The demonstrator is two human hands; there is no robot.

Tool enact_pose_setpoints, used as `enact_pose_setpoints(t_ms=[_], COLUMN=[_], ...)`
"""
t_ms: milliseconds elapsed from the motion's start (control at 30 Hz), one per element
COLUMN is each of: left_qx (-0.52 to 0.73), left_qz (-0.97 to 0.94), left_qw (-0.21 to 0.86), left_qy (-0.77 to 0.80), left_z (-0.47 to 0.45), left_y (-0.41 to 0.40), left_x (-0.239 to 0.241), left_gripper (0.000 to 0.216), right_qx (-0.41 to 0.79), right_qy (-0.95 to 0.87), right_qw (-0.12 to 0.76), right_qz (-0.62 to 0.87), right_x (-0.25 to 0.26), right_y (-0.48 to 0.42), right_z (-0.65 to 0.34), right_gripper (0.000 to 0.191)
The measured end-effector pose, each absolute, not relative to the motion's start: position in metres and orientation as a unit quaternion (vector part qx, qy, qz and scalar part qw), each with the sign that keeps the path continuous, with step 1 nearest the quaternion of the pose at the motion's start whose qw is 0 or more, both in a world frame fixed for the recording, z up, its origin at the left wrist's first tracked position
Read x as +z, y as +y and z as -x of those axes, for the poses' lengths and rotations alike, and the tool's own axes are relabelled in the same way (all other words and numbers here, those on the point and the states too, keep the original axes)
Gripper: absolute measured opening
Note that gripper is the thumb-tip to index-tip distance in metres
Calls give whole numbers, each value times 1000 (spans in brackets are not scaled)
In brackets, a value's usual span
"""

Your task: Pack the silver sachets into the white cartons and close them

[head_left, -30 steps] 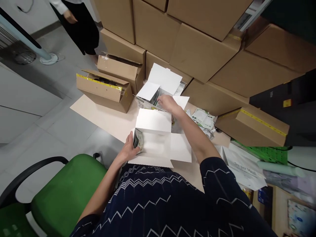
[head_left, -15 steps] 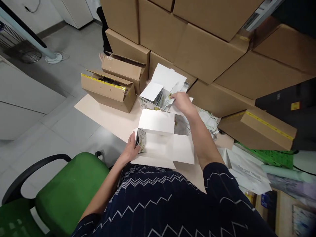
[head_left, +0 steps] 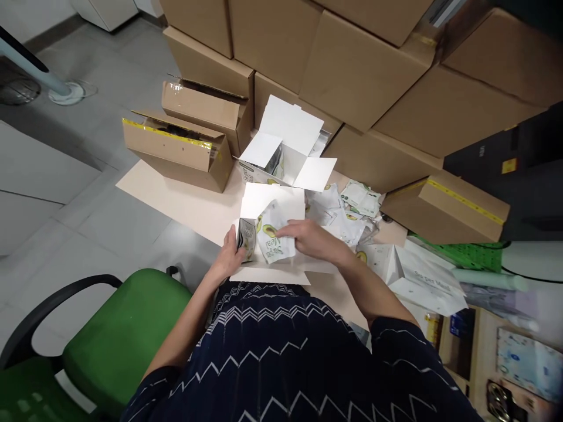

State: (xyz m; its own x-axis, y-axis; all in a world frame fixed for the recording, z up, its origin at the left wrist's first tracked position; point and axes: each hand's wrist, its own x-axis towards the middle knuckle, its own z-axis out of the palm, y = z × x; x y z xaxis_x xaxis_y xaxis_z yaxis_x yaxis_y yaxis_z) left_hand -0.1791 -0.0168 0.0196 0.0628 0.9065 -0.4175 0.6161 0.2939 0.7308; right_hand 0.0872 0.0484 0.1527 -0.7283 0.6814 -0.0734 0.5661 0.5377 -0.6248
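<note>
My right hand (head_left: 314,239) pinches a white pouch (head_left: 271,234) with an avocado print and "Super Meal" lettering, held above the open white box (head_left: 272,275) in front of me. My left hand (head_left: 226,258) grips that box's left side, thumb by the pouches (head_left: 247,239) standing inside at the left end. Just behind is a second open white box (head_left: 290,120), its flaps up and dark-edged pouches in its left part. To the right of both boxes, several loose pouches (head_left: 347,227) lie on the table.
Two opened brown cartons (head_left: 176,149) stand at the table's left, and large cartons (head_left: 272,35) are stacked behind. Another carton (head_left: 457,208) is at the right, above a green basket (head_left: 475,261). A white printed bag or box (head_left: 428,281) lies near my right arm. A green chair (head_left: 132,334) is at my left.
My right hand has brought the pouch from the rear white box to over the near one. My left hand stays on the near box. The view has shifted slightly.
</note>
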Motion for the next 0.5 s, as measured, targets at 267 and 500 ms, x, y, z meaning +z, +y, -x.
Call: enact_pose_setpoints(t_ms=[267, 500], left_qx=[199, 151], left_qz=[-562, -558], left_qw=[451, 432], left_qy=[664, 692], left_z=[177, 172], left_y=[-19, -19], left_x=[18, 28], left_gripper=[81, 112], right_qx=[297, 458], right_qy=[-888, -864], right_qw=[-59, -47], right_qz=[345, 204], right_x=[75, 52], right_y=[39, 37], right_z=[-20, -20], right_gripper=[26, 29])
